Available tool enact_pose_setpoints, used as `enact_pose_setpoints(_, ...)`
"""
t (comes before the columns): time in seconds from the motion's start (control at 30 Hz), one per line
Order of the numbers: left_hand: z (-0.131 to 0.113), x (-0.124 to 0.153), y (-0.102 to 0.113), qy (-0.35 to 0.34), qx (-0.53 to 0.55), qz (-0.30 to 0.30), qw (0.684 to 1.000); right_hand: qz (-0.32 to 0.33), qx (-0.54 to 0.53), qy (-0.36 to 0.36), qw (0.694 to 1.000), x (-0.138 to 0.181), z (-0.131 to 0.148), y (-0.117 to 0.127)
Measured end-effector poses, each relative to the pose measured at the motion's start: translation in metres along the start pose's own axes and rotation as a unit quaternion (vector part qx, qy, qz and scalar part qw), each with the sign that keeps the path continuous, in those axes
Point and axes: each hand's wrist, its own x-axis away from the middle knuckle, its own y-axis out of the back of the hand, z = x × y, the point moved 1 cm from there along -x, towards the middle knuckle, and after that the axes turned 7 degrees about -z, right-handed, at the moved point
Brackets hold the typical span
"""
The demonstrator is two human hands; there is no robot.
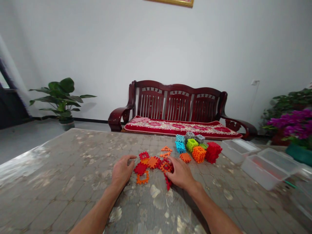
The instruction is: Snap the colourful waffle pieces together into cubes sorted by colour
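Observation:
Flat red and orange interlocking tiles with toothed edges lie between my hands, several joined in a row. My left hand (123, 169) rests beside the left end, fingers apart and holding nothing, close to a solid red tile (140, 169). An orange square frame tile (142, 178) sticks out below it. With thumb and fingers my right hand (181, 173) grips an orange lattice tile (165, 166) at the right end. Beneath that hand a red tile (168, 182) hangs toward me, partly hidden. Loose orange triangle tiles (166, 149) lie just beyond.
Stacks of blue tiles (180, 147), green tiles (192, 145), orange tiles (199, 154) and red tiles (213, 152) stand at the back right, grey ones behind. Clear plastic boxes (264, 172) sit at the right. A wooden bench (177, 97) stands beyond the patterned tabletop (80, 175).

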Motion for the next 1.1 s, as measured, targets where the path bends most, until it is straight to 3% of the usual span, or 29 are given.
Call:
enact_pose_setpoints(0.17,0.002,-0.001,-0.002,0.000,0.004,0.004,1.000,-0.095,-0.015,-0.080,0.992,-0.009,-0.017,0.009)
enact_pose_setpoints(0.27,0.002,-0.001,-0.003,0.000,0.008,0.007,1.000,-0.150,0.032,-0.154,0.976,-0.014,-0.040,0.017)
enact_pose_setpoints(0.43,0.001,-0.001,-0.002,0.003,0.008,0.010,1.000,-0.149,0.129,-0.211,0.957,-0.014,-0.065,0.026)
enact_pose_setpoints(0.83,0.003,0.000,-0.006,-0.006,0.008,0.012,1.000,-0.108,0.189,-0.203,0.955,-0.012,-0.067,0.023)
enact_pose_setpoints(1.0,-0.002,0.001,-0.002,0.005,-0.003,0.026,1.000,-0.163,0.174,-0.166,0.957,-0.011,-0.067,0.022)
enact_pose_setpoints(1.1,-0.005,0.001,0.000,0.015,-0.011,0.037,0.999,-0.183,0.110,-0.104,0.971,-0.010,-0.052,0.016)
